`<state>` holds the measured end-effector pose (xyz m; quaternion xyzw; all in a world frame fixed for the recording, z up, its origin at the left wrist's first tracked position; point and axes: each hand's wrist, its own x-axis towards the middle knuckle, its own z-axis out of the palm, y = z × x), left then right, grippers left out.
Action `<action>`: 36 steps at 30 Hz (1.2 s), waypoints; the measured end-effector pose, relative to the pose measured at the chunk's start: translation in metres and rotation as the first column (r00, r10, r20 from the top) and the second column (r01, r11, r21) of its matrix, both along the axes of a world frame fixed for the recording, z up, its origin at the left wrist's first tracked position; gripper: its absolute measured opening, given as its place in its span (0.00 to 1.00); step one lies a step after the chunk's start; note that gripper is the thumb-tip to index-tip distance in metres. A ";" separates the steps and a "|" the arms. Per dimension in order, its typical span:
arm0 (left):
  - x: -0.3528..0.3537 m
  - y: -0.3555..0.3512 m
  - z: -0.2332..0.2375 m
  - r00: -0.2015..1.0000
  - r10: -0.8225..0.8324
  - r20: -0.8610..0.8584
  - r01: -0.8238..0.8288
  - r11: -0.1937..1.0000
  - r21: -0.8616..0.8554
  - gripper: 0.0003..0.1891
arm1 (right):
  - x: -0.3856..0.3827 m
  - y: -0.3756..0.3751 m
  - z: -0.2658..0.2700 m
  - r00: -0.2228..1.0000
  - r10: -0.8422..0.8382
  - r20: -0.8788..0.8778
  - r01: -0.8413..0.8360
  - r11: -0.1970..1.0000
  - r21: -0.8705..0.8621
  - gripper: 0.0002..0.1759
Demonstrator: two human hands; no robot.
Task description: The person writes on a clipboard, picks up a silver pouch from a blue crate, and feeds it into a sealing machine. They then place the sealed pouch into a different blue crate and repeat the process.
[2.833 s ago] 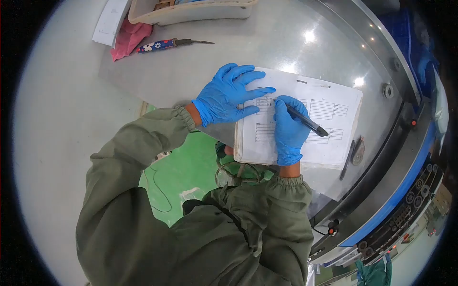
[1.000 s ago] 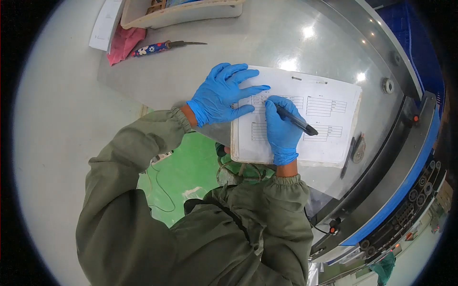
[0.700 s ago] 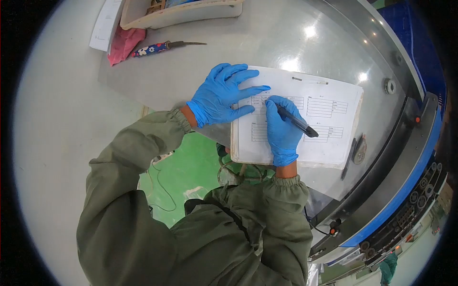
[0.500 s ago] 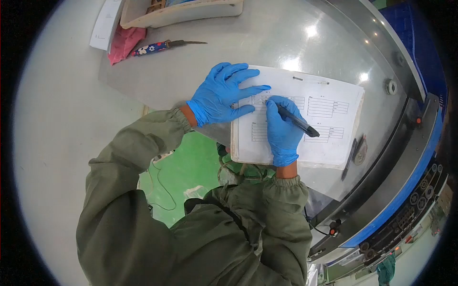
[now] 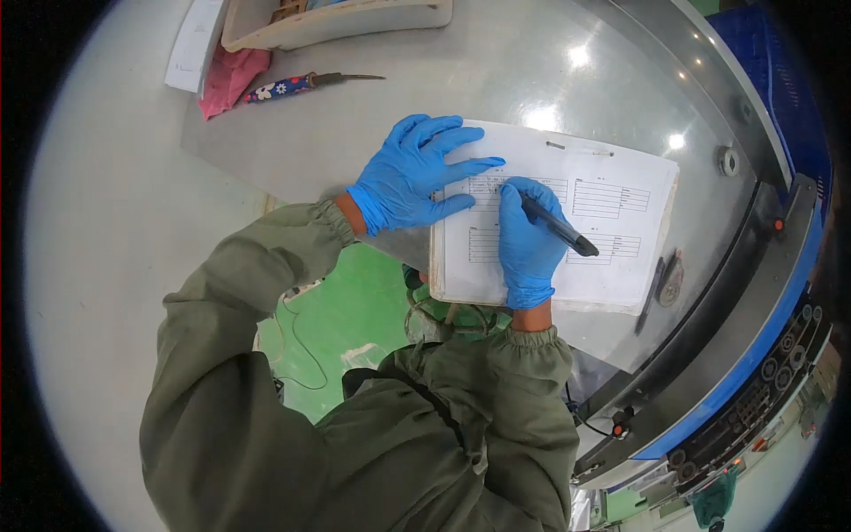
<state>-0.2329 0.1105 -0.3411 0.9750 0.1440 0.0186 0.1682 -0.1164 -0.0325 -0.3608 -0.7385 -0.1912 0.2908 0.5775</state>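
Note:
A stack of white paper forms (image 5: 550,284) with printed tables lies on the metal table. My left hand (image 5: 421,173), in a blue glove, rests with fingers spread over the upper left edge of the top sheet. A black pen (image 5: 560,227) is gripped in my right hand (image 5: 529,244), also blue-gloved, over the upper left printed table. The pen's back end points down to the right; its writing tip is hidden behind my fingers. Staples or a fastener (image 5: 556,144) show near the sheet's top edge.
Toward the top left are a tool with a flowered handle (image 5: 284,88), a pink cloth (image 5: 229,82) and a whitish bin (image 5: 337,28). Right of the papers lie a dark slim pen-like object (image 5: 651,295) and a small round item (image 5: 671,282). A metal ring (image 5: 728,161) sits farther right.
My right hand and the pen have shifted slightly to the right across the form. The left hand stays in place on the paper.

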 end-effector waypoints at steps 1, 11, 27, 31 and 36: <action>0.000 0.000 -0.001 1.000 0.001 0.001 -0.001 1.000 0.000 0.26 | -0.001 0.001 0.000 1.000 -0.027 0.000 0.027 1.000 0.009 0.06; -0.001 -0.001 0.003 1.000 -0.008 0.027 0.008 1.000 0.014 0.26 | 0.026 -0.005 0.030 0.886 -0.151 -0.438 0.190 0.981 0.047 0.06; 0.010 -0.036 0.030 0.995 -0.056 0.077 0.048 0.993 0.109 0.26 | -0.029 -0.296 0.115 0.928 -0.281 0.246 0.358 0.856 -0.373 0.18; 0.003 -0.050 0.009 0.891 -0.392 0.230 0.357 0.917 0.180 0.22 | -0.093 -0.438 0.159 0.688 -0.690 0.224 0.707 0.569 -0.420 0.17; 0.100 -0.137 -0.004 0.624 -0.755 0.203 0.651 0.645 0.400 0.23 | -0.214 -0.576 0.154 -0.085 -0.902 0.424 0.962 -0.184 -0.200 0.17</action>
